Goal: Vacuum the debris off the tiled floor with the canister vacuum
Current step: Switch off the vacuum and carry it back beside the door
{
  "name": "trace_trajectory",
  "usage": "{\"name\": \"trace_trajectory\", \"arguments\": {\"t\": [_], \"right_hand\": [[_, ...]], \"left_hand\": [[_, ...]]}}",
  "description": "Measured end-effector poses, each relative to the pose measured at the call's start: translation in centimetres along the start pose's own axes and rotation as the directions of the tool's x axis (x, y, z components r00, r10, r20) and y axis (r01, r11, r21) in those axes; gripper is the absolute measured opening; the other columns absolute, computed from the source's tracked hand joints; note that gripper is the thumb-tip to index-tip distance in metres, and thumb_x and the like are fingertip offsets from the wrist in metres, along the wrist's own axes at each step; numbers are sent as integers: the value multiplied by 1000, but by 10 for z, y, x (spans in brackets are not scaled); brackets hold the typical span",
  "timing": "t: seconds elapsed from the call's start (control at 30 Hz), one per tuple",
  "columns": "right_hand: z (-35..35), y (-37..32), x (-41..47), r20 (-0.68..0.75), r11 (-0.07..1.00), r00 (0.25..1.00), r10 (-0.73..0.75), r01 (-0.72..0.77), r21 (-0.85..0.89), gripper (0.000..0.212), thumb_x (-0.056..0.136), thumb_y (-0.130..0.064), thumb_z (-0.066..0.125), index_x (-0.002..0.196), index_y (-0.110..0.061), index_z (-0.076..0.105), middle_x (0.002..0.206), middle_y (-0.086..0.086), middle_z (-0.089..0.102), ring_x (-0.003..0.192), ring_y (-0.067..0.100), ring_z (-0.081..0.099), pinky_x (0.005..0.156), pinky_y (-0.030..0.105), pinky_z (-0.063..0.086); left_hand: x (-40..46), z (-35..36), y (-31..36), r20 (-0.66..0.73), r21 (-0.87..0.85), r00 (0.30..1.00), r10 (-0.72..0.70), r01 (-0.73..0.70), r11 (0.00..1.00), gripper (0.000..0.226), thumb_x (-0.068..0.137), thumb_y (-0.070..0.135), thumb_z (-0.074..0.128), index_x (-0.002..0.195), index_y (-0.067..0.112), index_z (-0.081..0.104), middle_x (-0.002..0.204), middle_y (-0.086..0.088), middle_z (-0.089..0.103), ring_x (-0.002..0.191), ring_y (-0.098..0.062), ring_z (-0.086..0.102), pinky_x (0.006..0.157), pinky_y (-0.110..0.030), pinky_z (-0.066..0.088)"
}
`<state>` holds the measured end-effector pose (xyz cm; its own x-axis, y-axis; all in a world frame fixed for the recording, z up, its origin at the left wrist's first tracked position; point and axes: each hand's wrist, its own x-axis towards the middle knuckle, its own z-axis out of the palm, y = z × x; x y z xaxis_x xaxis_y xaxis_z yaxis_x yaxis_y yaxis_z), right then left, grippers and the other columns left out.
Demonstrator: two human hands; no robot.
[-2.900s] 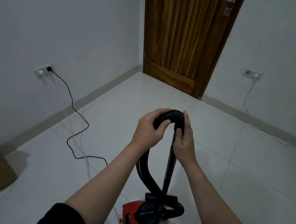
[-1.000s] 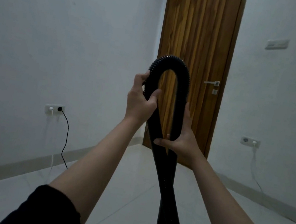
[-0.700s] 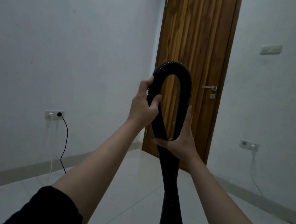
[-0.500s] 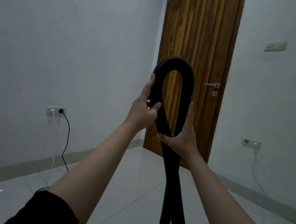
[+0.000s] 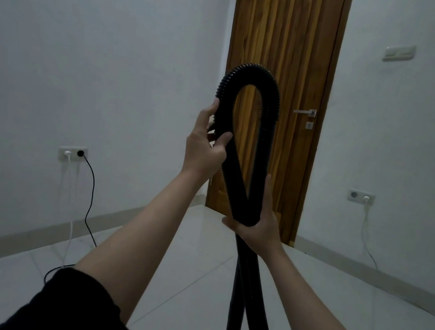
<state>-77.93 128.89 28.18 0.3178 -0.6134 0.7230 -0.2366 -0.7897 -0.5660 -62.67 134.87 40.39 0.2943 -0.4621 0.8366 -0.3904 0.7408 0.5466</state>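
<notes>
You hold the black ribbed plastic vacuum hose (image 5: 272, 110) raised in front of you, bent into a tall upside-down loop. Your left hand (image 5: 205, 145) grasps the loop's left leg, thumb and fingers curled round it. Your right hand (image 5: 257, 228) sits lower, where the two legs cross, and wraps both from the right side. Below that hand the hose drops toward the glossy white tiled floor (image 5: 193, 275). Beyond both hands stands a closed brown wooden door (image 5: 300, 49).

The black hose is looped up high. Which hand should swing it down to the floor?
Probably the right hand: it grips the hose low, where both strands cross. The left hand only holds one side of the loop higher up.
</notes>
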Motion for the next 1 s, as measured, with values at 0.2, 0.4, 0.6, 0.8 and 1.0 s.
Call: {"name": "trace_trajectory", "arguments": {"t": [0.2, 0.4, 0.6, 0.8, 1.0], "right_hand": [[3, 11, -14, -11, 999, 1000, 8, -7, 51, 119, 70, -53, 76, 147, -48, -15, 147, -41, 8, 135, 6, 29, 103, 34, 34], [2, 13, -14, -44, 998, 999, 25, -22, 64, 120, 69, -55, 75, 150, -44, -13, 160, -16, 10, 137, -4, 26, 108, 33, 32], [6, 15, -25, 5, 997, 999, 44, -45, 66, 118, 74, -48, 76, 150, -42, -14, 160, -8, 18, 140, 5, 30, 107, 31, 33], [10, 17, -31, -23, 995, 998, 57, -55, 87, 117, 77, -43, 76, 148, -44, -17, 156, -25, 2, 147, 9, 13, 116, 40, 22], [18, 23, -27, -85, 995, 993, 77, -72, 63, 117, 77, -40, 78, 151, -38, -13, 160, -17, 0, 149, 8, 9, 119, 45, 19]], "left_hand": [[-18, 9, -13, 17, 45, 999, 42, -42, 998, 61, 92, 6, 58, 142, 30, 34, 138, -2, 52, 120, -12, 57, 95, -46, 54], [-61, 15, -32, 130, 94, 990, 54, -67, 993, 78, 90, 5, 59, 153, 28, 18, 152, 19, 31, 139, -20, 41, 107, -44, 46], [-83, 16, -35, 134, 73, 990, -39, 29, 997, 77, 89, -10, 56, 153, 14, 19, 128, 39, 32, 111, 25, 46, 92, -1, 40], [-81, 10, -31, 137, 146, 990, -38, 18, 989, 78, 91, -5, 56, 153, 22, 17, 130, 44, 28, 112, 29, 40, 96, -4, 39], [-132, -2, -56, 154, 321, 986, -60, 8, 947, 68, 95, 8, 54, 152, 22, 20, 151, 19, 32, 136, -9, 42, 110, -21, 35]]}}
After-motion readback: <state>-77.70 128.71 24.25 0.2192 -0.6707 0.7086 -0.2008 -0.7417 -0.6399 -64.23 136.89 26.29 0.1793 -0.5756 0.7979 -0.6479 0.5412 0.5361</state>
